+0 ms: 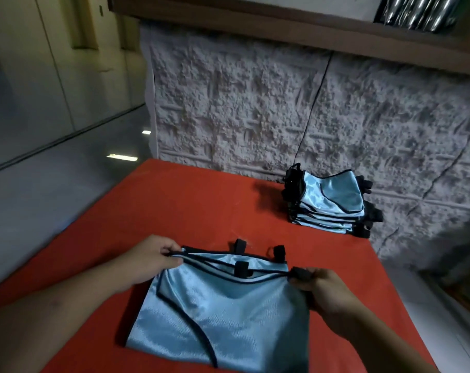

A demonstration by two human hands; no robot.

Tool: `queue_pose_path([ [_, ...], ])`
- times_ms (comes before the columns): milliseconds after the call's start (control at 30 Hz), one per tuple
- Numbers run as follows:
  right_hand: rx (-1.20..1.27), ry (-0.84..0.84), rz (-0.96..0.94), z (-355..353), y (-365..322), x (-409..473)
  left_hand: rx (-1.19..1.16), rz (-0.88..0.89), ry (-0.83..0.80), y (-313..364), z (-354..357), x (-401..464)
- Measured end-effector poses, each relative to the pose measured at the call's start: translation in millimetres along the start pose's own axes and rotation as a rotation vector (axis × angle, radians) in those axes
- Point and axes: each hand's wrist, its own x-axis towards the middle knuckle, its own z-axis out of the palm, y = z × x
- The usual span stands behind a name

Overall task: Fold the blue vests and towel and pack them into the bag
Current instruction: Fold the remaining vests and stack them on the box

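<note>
The blue vest (pixel 223 313) lay flat on the near part of the red tabletop (pixel 191 200), shiny satin-like cloth with dark piping and black tabs along its far edge. It appeared already doubled over, the upper layer's edge drawn up toward the far hem. The left hand (pixel 150 259) pinched the far-left corner of that edge between thumb and fingers; the right hand (pixel 322 289) gripped the far-right corner at a black tab. Judgement: both corners were held so the layers could be aligned squarely, keeping slippery fabric from sliding before the next fold. Further out, a stack of folded vests (pixel 330 203) sat at the far right of the tabletop, near the textured white wall (pixel 255 103), probably set well apart from the folding space. No bag or towel was in view. No brand, label or legible writing could be made out on any item.
</note>
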Motion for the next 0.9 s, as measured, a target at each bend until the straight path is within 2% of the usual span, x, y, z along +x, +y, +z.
queue_pose_path([
  [100, -0.035, 0.122, 0.033, -2, 3, 35, 0.000, -0.017, 0.017, -4, 6, 29],
  [333, -0.176, 0.340, 0.076, 10, 4, 83, 0.118, -0.027, 0.195, -29, 26, 60],
  [533, -0.372, 0.503, 0.121, 21, 6, 97, 0.158, -0.035, 0.284, -36, 27, 70],
  [700, -0.471, 0.588, 0.128, 27, 3, 88, 0.277, -0.015, 0.330, -40, 35, 72],
  [733, -0.490, 0.614, 0.094, 29, 1, 86, 0.335, -0.028, 0.370, -39, 37, 70],
  [800, -0.554, 0.711, -0.048, 35, 2, 73, 0.561, -0.058, 0.549, -34, 43, 62],
  [867, -0.665, 0.752, -0.415, 48, 9, 53, 0.688, 0.030, 0.678, -19, 53, 51],
  [900, -0.750, 0.650, -0.630, 59, 12, 43, 0.684, 0.172, 0.673, -10, 60, 44],
])
